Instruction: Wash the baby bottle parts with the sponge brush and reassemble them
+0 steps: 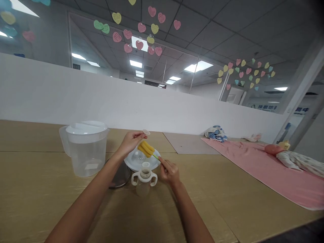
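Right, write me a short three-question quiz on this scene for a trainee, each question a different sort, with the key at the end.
1. True or false: the lid is on the large clear pitcher.
2. What is the right hand gripping? a) the blue-and-white cloth; b) the green handle of the yellow sponge; c) the pitcher's lid.
3. Fill in the number: the small bottle in front of the white dish has ____ side handles.

Key: 1 true; 2 b; 3 two.

Open passage: bare tabletop, right of the handled bottle. Obstruction: lidded pitcher, at left.
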`<state>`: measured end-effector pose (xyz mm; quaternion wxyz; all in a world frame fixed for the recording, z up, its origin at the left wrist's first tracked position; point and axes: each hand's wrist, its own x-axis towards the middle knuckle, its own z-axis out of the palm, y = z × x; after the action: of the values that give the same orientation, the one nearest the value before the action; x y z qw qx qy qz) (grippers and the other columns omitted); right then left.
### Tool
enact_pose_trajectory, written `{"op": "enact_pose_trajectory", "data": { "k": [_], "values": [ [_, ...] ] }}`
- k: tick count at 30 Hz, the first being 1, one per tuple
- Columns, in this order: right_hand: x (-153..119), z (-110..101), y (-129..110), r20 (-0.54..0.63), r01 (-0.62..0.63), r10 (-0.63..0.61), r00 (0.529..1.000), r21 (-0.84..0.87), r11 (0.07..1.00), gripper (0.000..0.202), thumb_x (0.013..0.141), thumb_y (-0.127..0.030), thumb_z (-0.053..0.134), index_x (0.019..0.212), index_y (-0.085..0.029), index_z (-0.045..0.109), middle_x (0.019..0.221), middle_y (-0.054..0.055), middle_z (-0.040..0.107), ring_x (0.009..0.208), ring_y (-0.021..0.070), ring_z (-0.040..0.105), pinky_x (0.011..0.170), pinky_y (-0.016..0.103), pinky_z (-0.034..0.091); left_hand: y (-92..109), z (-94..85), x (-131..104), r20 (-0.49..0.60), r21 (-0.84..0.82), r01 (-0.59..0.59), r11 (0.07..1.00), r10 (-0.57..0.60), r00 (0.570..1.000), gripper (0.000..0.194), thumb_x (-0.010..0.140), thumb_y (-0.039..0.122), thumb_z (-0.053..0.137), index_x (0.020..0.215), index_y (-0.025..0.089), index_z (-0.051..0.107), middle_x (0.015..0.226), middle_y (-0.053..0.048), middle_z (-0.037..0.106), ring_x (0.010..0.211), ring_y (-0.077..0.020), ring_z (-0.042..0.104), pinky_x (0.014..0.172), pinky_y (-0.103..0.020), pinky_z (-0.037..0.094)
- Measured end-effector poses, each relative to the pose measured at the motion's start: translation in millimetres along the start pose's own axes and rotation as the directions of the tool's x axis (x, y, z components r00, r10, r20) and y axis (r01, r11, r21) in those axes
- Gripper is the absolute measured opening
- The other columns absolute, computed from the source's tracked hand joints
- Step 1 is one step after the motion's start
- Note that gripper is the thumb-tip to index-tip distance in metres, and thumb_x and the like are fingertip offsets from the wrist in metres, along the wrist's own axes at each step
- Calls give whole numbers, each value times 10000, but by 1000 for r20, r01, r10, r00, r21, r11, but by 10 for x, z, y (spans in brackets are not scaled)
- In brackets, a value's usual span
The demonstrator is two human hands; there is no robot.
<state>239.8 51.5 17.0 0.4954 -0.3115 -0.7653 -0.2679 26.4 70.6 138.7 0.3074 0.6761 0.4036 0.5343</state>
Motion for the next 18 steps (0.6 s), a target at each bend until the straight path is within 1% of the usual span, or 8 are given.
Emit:
{"op": "enact_pose_trajectory", "data": {
  "k": [3, 5, 7, 9, 11, 14, 16, 18],
  "values": [
    [40, -17, -29, -89, -96, 97, 991, 12, 995, 357, 827, -91, 413, 1123, -143, 606, 634, 35, 635, 495, 101, 543, 494, 200, 456, 2, -63, 9, -89, 249, -35, 968, 59, 994, 261, 748, 319, 566, 876, 139, 704, 904, -84, 724, 823, -206, 657, 754, -290, 481],
    [60, -26, -36, -147, -158, 161, 976, 32, 987, 334, 828, -100, 426, 1101, -139, 615, 701, 59, 665, 547, 111, 583, 536, 210, 485, 11, -122, 4, -134, 436, -27, 900, 95, 986, 261, 774, 301, 548, 927, 148, 693, 894, -88, 723, 799, -201, 661, 737, -289, 482],
    [69, -33, -33, -174, -193, 197, 965, 38, 980, 319, 824, -103, 436, 1079, -131, 625, 747, 77, 680, 619, 130, 621, 583, 223, 506, 16, -193, -6, -102, 638, -1, 770, 85, 991, 245, 793, 270, 524, 950, 164, 680, 902, -85, 717, 827, -204, 656, 744, -289, 476],
    [71, -37, -27, -171, -203, 205, 964, 31, 979, 313, 824, -108, 434, 1064, -128, 633, 758, 83, 686, 658, 141, 638, 610, 230, 516, 1, -269, -18, -45, 785, 22, 620, 21, 999, 215, 777, 221, 527, 929, 166, 668, 919, -91, 707, 873, -217, 644, 753, -290, 469],
    [68, -37, -24, -156, -204, 204, 966, 21, 979, 311, 828, -118, 427, 1057, -132, 638, 764, 83, 689, 672, 145, 645, 624, 234, 521, -45, -338, -32, -19, 851, 45, 524, -55, 998, 215, 739, 163, 541, 924, 144, 649, 942, -121, 690, 906, -241, 632, 747, -299, 467],
    [60, -29, -23, -128, -209, 210, 969, 19, 978, 309, 835, -129, 421, 1055, -132, 637, 769, 83, 691, 670, 146, 646, 633, 239, 524, -181, -411, -47, -29, 882, 91, 462, -141, 990, 263, 657, 104, 585, 916, 102, 631, 920, -171, 675, 899, -273, 631, 723, -309, 470],
    [52, -22, -20, -110, -213, 214, 971, 24, 977, 308, 835, -131, 419, 1053, -121, 636, 770, 89, 691, 665, 146, 645, 631, 238, 523, -307, -433, -48, -21, 894, 116, 432, -218, 976, 236, 587, 100, 642, 823, 100, 644, 812, -160, 683, 833, -277, 648, 692, -303, 479],
    [45, -16, -13, -95, -215, 217, 972, 23, 976, 310, 834, -133, 416, 1051, -116, 636, 765, 90, 689, 655, 144, 641, 625, 235, 520, -446, -436, -45, -1, 898, 132, 421, -297, 955, 168, 509, 97, 695, 668, 110, 645, 653, -126, 672, 731, -275, 659, 648, -302, 489]
  ]
}}
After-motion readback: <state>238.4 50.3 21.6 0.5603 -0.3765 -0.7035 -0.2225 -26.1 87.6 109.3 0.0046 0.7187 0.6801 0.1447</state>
